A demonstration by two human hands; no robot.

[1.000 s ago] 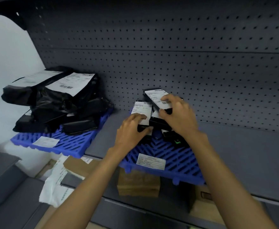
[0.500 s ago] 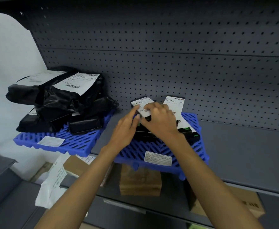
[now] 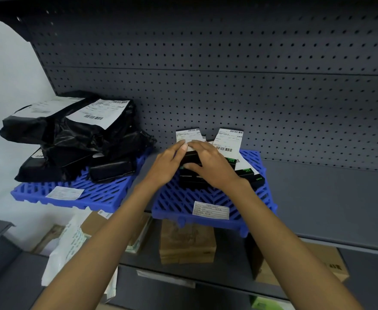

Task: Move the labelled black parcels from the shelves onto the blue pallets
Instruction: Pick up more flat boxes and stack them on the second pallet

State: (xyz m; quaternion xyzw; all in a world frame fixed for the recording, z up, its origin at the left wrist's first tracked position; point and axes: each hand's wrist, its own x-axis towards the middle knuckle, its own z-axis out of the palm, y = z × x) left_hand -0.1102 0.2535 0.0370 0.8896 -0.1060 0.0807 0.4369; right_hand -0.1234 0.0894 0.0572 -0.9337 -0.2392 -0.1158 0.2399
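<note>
A small stack of black labelled parcels (image 3: 186, 135) sits at the back of the right blue pallet (image 3: 176, 198). My right hand (image 3: 212, 168) lies over the top parcel, thumb curled round its front edge. My left hand (image 3: 167, 166) touches the same parcel's left side with fairly straight fingers. More small parcels, one with a long white label (image 3: 228, 139), lie just right of my hands. The left blue pallet (image 3: 107, 193) carries a pile of black bagged parcels (image 3: 83, 139).
A grey pegboard wall (image 3: 250, 97) backs the shelf, whose grey surface (image 3: 328, 198) continues to the right of the pallet. On the lower shelf stand brown cardboard boxes (image 3: 186, 245) and a white bag (image 3: 65, 249). A paper tag (image 3: 210, 210) is stuck on the right pallet's front.
The parcels that my hands held have come down onto the right pallet. One long-labelled parcel now lies free to the right, and both hands have closed in on the left stack.
</note>
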